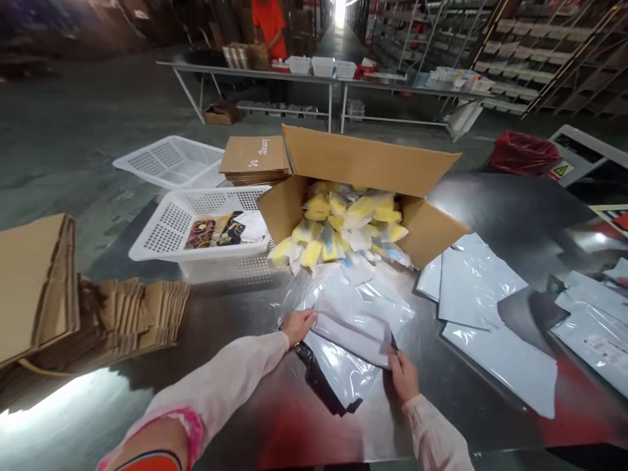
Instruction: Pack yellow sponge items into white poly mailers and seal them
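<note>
On the metal table in front of me, my left hand pinches the left edge of a pale plastic mailing bag. My right hand grips the same bag at its right edge, the thumb on top. Beneath it lies a pile of glossy white mailing bags with black undersides. Just beyond stands an open cardboard box on its side, and yellow and white plastic-wrapped packets spill from it toward the bags. What the held bag contains, if anything, cannot be made out.
White perforated baskets stand at the left, one holding patterned items. Flat cardboard is stacked behind them, and folded cartons lie at the near left. More white mailers spread at right. A person in orange stands behind a far table.
</note>
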